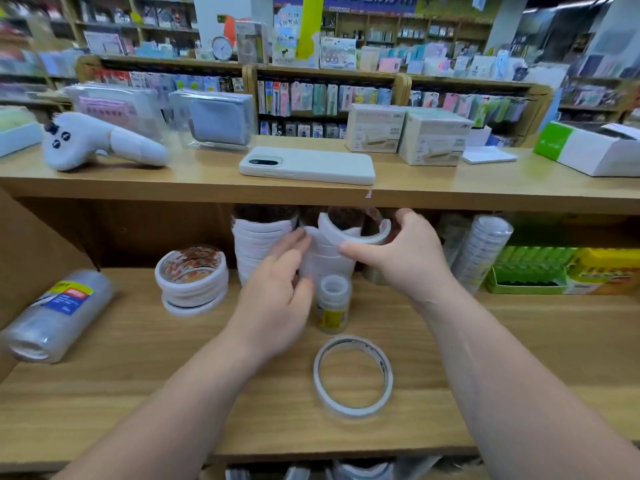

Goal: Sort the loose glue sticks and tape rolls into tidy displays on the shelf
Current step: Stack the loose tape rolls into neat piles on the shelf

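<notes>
Gripping tilted tape roll [356, 228], right hand [407, 252]

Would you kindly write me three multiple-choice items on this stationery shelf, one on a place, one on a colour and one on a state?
1. Where does the phone lie? A. on the top board; B. on the lower shelf; C. inside a box.
2. What colour is the glue-stick tray? A. red; B. green; C. blue.
3. How is the white tape roll in the right hand? A. flat on the shelf; B. standing on the phone; C. tilted over a tall stack.
Answers: 1 A, it rests flat on that board; 2 B, its walls are green; 3 C, the fingers grip it slanted above the stack.
</notes>
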Action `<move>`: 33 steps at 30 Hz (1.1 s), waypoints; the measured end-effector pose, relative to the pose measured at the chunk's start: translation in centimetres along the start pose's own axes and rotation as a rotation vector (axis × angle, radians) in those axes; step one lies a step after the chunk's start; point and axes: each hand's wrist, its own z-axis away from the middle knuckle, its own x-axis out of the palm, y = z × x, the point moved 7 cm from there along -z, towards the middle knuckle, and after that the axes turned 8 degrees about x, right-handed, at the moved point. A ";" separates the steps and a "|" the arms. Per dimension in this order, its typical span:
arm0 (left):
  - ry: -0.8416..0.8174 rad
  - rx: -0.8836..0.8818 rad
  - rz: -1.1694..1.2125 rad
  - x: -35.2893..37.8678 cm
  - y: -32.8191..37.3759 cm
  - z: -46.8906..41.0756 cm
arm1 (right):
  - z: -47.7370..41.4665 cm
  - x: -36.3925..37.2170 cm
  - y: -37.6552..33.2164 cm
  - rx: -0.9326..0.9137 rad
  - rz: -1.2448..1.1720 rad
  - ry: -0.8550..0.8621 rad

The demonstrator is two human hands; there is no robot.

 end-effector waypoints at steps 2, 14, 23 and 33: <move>0.017 -0.023 0.024 0.3 -0.4 0.0 | -0.7 0.4 0.1 0.011 -0.024 -0.043; 0.005 -0.036 0.070 0.7 -0.5 0.0 | -2.4 2.1 1.1 0.048 -0.155 0.014; -0.003 -0.019 0.101 0.9 -0.2 -0.1 | -0.8 2.4 0.9 0.059 -0.289 0.018; -0.019 0.005 0.098 1.6 -0.6 0.0 | -0.5 2.4 0.6 0.005 -0.257 0.020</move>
